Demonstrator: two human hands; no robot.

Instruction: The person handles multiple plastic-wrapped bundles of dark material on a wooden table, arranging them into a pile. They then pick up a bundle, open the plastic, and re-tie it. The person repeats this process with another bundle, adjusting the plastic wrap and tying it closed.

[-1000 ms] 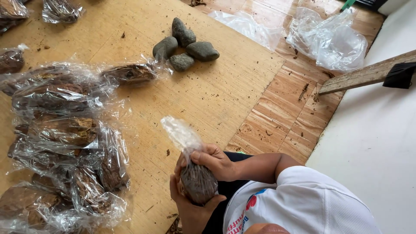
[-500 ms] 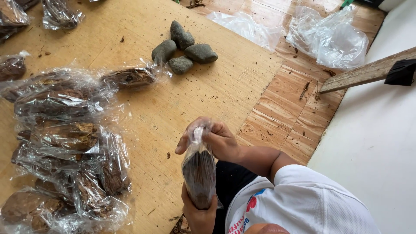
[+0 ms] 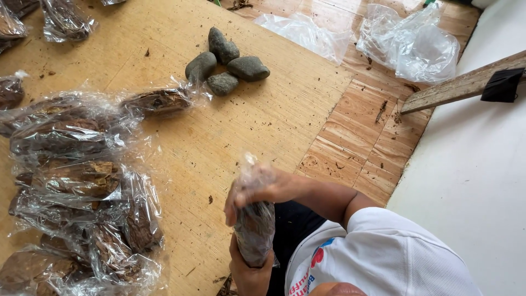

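A small clear plastic bag packed with brown shredded leaf (image 3: 255, 230) stands upright near the lower middle, above the light wooden board (image 3: 263, 115). The left hand (image 3: 249, 274) cups its base, fingers wrapped around it. The right hand (image 3: 257, 189), blurred, pinches the bag's twisted top. Filled clear bags (image 3: 82, 181) lie left; four grey stones (image 3: 224, 63) sit far.

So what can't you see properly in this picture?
Head view only:
- Right hand: motion-blurred, fingers unclear, partly behind the clear plastic bag of brown shreds.
- Left hand: cut off by the bottom edge.
- Pile of filled clear bags: cut off at the left edge; glare hides their contents.
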